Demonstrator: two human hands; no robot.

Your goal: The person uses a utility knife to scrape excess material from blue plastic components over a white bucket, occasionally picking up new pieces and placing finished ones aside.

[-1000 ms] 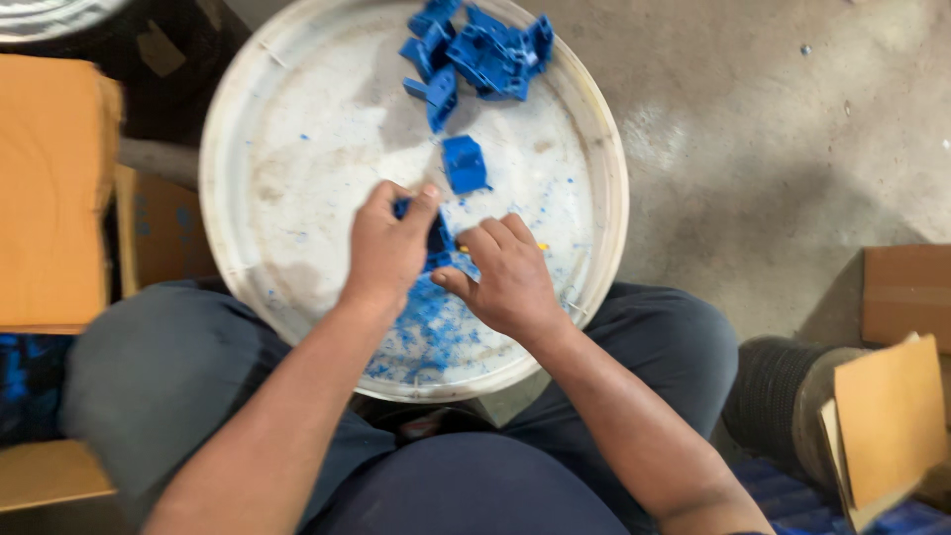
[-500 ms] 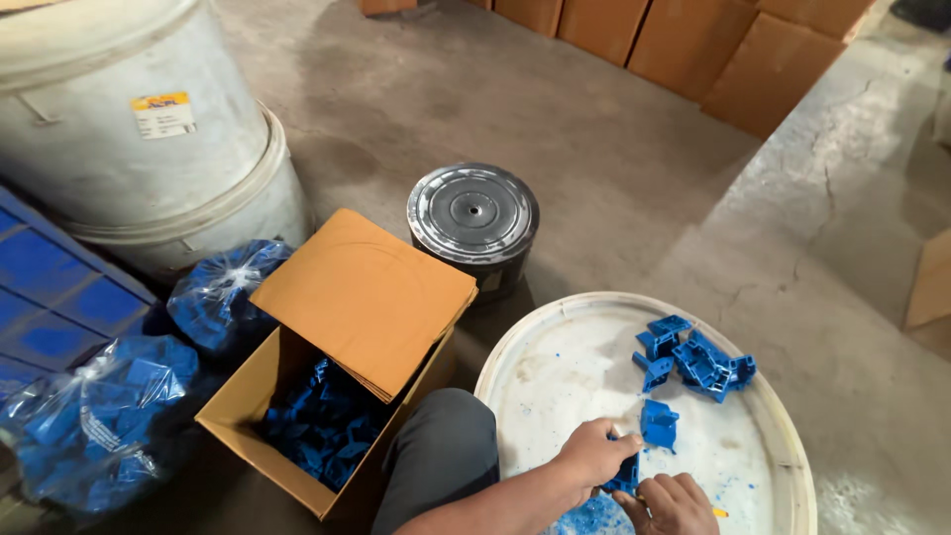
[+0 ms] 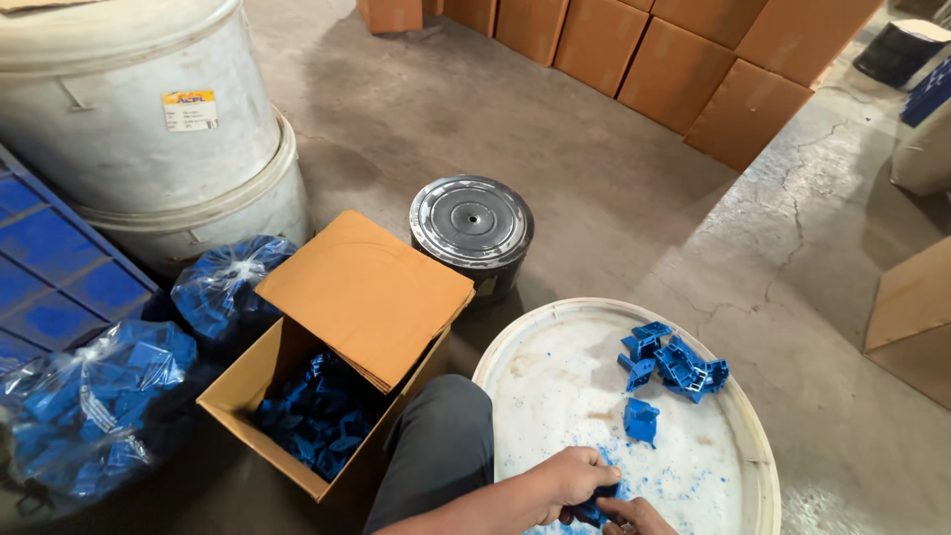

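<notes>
Hands [image 3: 594, 500] pinch a small, angular blue plastic piece [image 3: 591, 511] between them.

- Soft, even indoor light, moderately bright; the floor [image 3: 555, 129] is paler at the right of the frame.
- Glare on the drum lid [image 3: 472, 220] at centre and on the bags [image 3: 94, 406] at lower left.
- Deep shadow inside the box [image 3: 317, 416].
- Sharp throughout; lines bow slightly at the edges.
</notes>
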